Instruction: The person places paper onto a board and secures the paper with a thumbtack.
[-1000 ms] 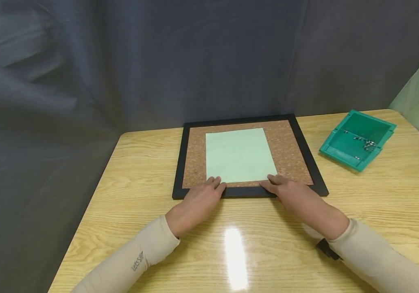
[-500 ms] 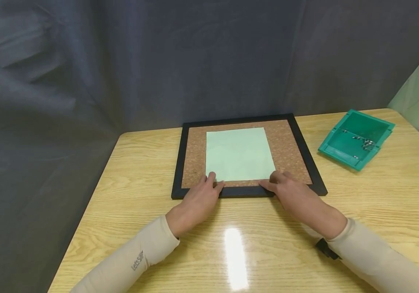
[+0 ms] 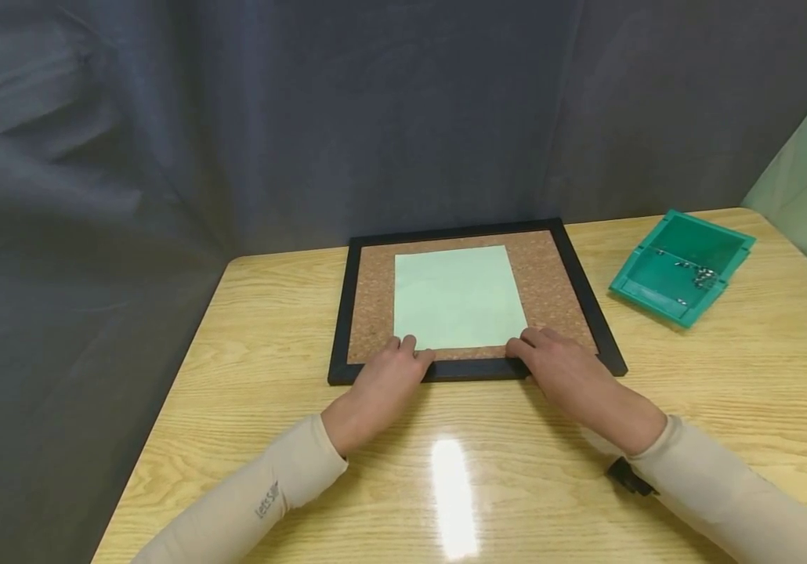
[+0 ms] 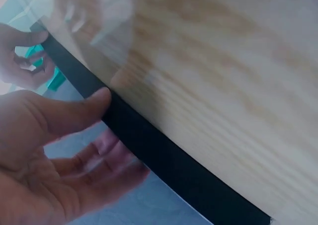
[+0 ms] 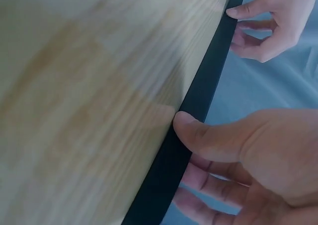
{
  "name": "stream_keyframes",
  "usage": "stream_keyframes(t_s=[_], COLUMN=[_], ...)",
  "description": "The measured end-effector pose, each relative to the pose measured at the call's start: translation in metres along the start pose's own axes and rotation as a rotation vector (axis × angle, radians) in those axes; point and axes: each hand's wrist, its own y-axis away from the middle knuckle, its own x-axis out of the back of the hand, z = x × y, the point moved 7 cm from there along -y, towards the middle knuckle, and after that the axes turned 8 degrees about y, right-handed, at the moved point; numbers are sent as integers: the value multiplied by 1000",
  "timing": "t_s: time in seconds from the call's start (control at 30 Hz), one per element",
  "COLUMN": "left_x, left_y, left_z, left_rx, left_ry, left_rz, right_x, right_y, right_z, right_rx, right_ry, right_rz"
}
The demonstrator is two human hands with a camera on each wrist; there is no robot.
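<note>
A black-framed corkboard point(image 3: 551, 286) lies at the back middle of the table. On its cork is a pale green sheet of paper point(image 3: 458, 298). My left hand point(image 3: 385, 382) grips the near rail at the paper's lower left corner. At the lower right corner my right hand point(image 3: 567, 374) holds the same rail. In the left wrist view the thumb point(image 4: 74, 116) is against the rail's outer side point(image 4: 164, 158), with the fingers reaching over from the other side. The right wrist view has the right thumb point(image 5: 213, 139) placed likewise. Both hands hide parts of the rail.
To the right of the board stands an opened green plastic case point(image 3: 657, 274) with small shiny metal pieces point(image 3: 705, 276) in it. A dark cloth point(image 3: 403, 117) hangs behind the table point(image 3: 276, 313). A small black device point(image 3: 631, 475) sits under the right sleeve.
Fingers of both hands have shifted slightly at the paper's near corners, and the right thumb has drawn in closer to its fingers. The board stays in place; the view has moved a little.
</note>
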Motion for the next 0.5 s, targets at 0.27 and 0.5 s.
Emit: stream_keyframes(t_s=[0.27,0.5], left_x=[-6,-3], left_y=[2,4], left_z=[0,3], left_rx=[70,30], left_ry=[32,-5], left_rz=[-59,-43], right_x=[-1,0], right_y=[-3,-3], right_z=[0,1], right_rx=[36,49], right_ry=[-13,-46], right_rz=[-27,-83])
